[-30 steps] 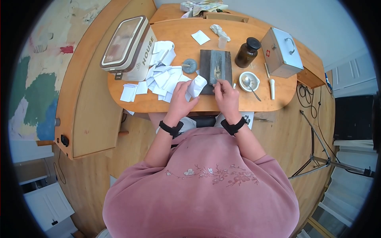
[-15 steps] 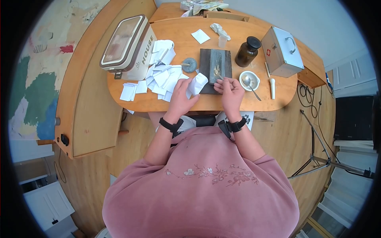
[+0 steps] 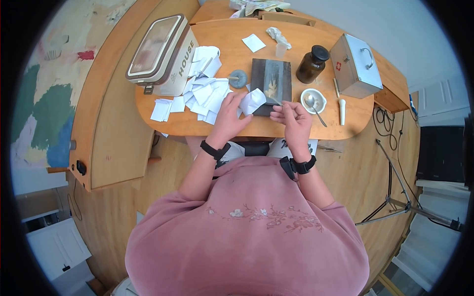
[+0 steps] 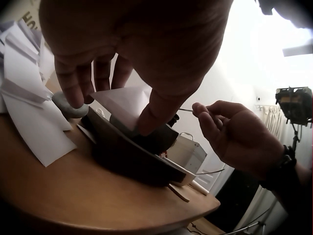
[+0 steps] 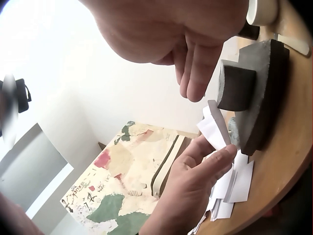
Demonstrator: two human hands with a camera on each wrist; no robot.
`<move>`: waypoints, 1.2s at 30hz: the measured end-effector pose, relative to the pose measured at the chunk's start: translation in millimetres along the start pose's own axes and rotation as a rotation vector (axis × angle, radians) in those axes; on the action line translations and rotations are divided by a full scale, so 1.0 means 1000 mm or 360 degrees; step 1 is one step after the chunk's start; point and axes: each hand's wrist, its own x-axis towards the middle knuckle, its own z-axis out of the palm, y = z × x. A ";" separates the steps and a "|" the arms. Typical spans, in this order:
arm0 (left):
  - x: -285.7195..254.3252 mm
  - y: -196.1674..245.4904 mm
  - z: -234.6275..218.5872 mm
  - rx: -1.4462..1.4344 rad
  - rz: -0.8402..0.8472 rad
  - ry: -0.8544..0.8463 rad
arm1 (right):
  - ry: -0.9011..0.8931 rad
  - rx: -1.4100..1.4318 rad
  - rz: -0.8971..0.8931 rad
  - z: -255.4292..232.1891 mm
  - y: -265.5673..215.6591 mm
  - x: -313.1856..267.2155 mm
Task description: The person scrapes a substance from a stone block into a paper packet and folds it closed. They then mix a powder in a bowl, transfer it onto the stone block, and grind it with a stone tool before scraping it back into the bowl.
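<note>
In the head view my left hand (image 3: 230, 118) holds a folded white paper pouch (image 3: 253, 102) at the near-left corner of a dark stone block (image 3: 258, 69). In the left wrist view, thumb and fingers lie on opposite sides of the paper (image 4: 126, 102). My right hand (image 3: 297, 127) pinches a slim metal stick-like tool (image 4: 185, 109), whose far end reaches toward the block. Along the block's top runs a raised grey slab with pale tan powder (image 3: 271, 90) on it. A white mortar (image 3: 320, 96) with a spoon (image 3: 316, 109) in it stands right of the block.
Loose white papers (image 3: 211, 98) and a lidded storage box (image 3: 182, 64) occupy the left. A round grey weight (image 3: 238, 79) sits beyond the left hand. On the right stand a brown glass jar (image 3: 311, 66), a silver case (image 3: 358, 69) and a white pestle (image 3: 342, 111).
My right hand has drawn back from the powdered slab, to the right and toward my body, with the slim tool. The left hand still holds the paper pouch.
</note>
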 end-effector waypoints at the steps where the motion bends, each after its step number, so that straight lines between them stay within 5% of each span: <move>1: -0.001 0.001 0.000 0.0000 -0.0005 0.0001 | -0.0048 -0.0027 0.0010 0.001 -0.002 -0.002; 6: -0.005 0.007 -0.003 0.0012 0.0076 0.0043 | -0.0205 -0.0099 0.0008 0.008 -0.003 -0.007; 9: -0.006 0.011 -0.005 -0.0031 0.0089 0.0026 | -0.0362 -0.0651 -0.0169 0.008 -0.006 -0.007; 11: -0.007 0.009 -0.005 -0.0071 0.0091 0.0017 | -0.0463 -0.1194 -0.0871 0.005 -0.014 -0.003; 14: -0.008 0.009 -0.004 -0.0112 0.0105 0.0016 | -0.0669 -0.1275 -0.0997 -0.003 -0.027 0.002; 23: -0.010 0.002 -0.002 -0.0110 -0.0039 0.0049 | -0.0205 -0.1551 -0.1130 -0.013 -0.027 0.045; 36: -0.022 -0.015 -0.003 -0.0081 -0.0059 0.0109 | -0.0502 -0.1693 -0.1090 -0.019 -0.038 0.045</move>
